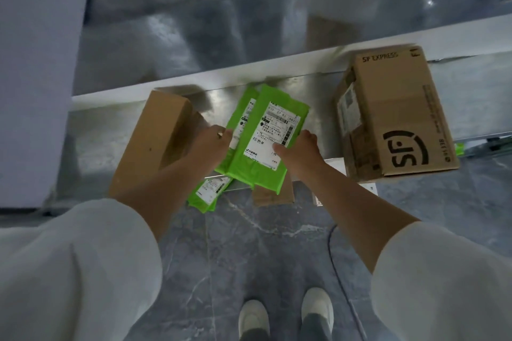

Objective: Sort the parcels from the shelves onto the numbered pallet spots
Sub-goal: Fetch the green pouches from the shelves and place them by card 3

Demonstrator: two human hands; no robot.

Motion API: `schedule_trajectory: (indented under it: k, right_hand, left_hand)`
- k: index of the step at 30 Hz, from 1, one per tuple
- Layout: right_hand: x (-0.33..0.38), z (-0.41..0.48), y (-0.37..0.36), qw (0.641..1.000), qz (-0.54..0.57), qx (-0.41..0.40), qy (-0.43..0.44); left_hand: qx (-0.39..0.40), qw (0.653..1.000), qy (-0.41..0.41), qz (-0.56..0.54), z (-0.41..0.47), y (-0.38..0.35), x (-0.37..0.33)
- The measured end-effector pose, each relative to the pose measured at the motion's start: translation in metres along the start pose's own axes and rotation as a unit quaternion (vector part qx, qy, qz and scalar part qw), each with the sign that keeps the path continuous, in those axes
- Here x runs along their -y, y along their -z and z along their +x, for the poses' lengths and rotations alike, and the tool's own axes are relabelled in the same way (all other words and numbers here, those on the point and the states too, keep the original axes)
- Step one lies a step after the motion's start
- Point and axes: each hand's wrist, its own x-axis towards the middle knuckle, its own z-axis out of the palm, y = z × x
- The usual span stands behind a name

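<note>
Green parcel (266, 135), a flat plastic mailing bag with a white printed label, lies tilted on top of a second green parcel (240, 116) in the middle of the metal shelf (318, 119) in front of me. My right hand (300, 148) pinches the top bag at its near right edge, thumb pressed on the label and fingers hidden under it. My left hand (210, 144) is at the left edge of the two bags, fingertips touching the green plastic; I cannot tell whether it grips them or only rests there.

A plain brown box (155, 144) sits on the shelf just left of my left hand. A larger box printed "SF EXPRESS" (396, 119) stands at the right end, apart from the bags and jutting past the shelf's near edge. A third green parcel (207, 192) shows below that edge, near and left of the pair, with a scrap of brown cardboard (273, 194) to its right. My white sleeves (83, 257) fill the near corners, and my white shoes (253, 315) stand on the grey marbled floor (249, 243).
</note>
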Motion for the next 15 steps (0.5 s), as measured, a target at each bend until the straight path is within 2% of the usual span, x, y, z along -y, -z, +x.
schedule_trajectory:
  k: [5,10,15]
  right_hand:
    - [0.003,-0.007,-0.013,1.0,-0.006,0.02,0.014]
    - [0.005,-0.013,-0.021,1.0,-0.021,0.02,-0.004]
    - [-0.003,-0.023,-0.015,0.997,0.027,0.065,-0.01]
  left_hand:
    - [-0.002,0.999,-0.027,-0.018,-0.015,-0.02,0.0]
    - [-0.008,0.999,-0.004,-0.045,-0.027,-0.027,0.006]
    - [0.005,0.982,0.058,-0.179,-0.043,-0.027,0.007]
